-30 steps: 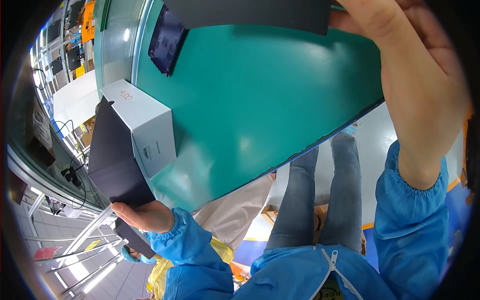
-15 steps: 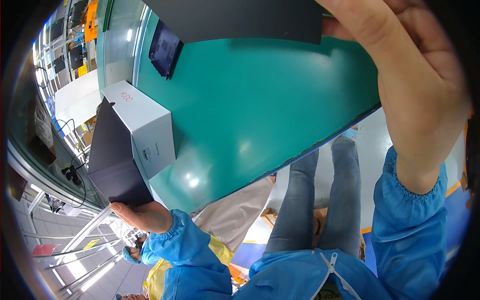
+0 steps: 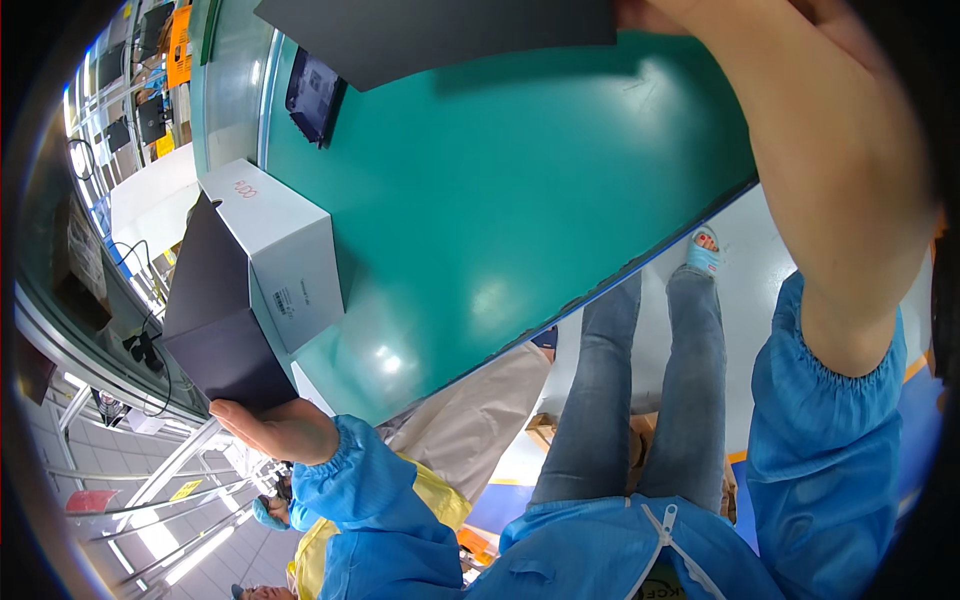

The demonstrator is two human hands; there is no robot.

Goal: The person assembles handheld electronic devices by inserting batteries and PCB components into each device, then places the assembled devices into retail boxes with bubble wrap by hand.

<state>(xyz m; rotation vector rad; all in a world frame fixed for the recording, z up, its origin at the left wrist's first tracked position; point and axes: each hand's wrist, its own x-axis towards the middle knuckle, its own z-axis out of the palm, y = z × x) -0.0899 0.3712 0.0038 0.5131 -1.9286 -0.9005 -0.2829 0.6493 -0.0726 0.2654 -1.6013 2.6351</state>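
A white box [image 3: 268, 208] with a dark inner flap [image 3: 222, 305] stands tilted-looking at the left of the green table. My left hand [image 3: 280, 432] grips the near lower edge of that flap, its fingers partly hidden behind it. At the top edge, my right hand [image 3: 745, 22] pinches the right end of a flat black panel [image 3: 450, 35]. The panel is raised over the table, its far side cut off by the picture edge. Most fingers of the right hand are out of sight. Near the panel's left corner lies a dark, shiny tray-like item [image 3: 313, 98].
The green table [image 3: 480, 220] has its near edge running diagonally before my legs. Behind the box, cables [image 3: 145, 345] and a metal frame line the left side. Shelving [image 3: 120, 110] stands at far left. A co-worker in a blue cap [image 3: 268, 512] is at lower left.
The black panel and my right hand have shifted up and left in the picture. My left hand stays on the dark flap, and the view has moved slightly.
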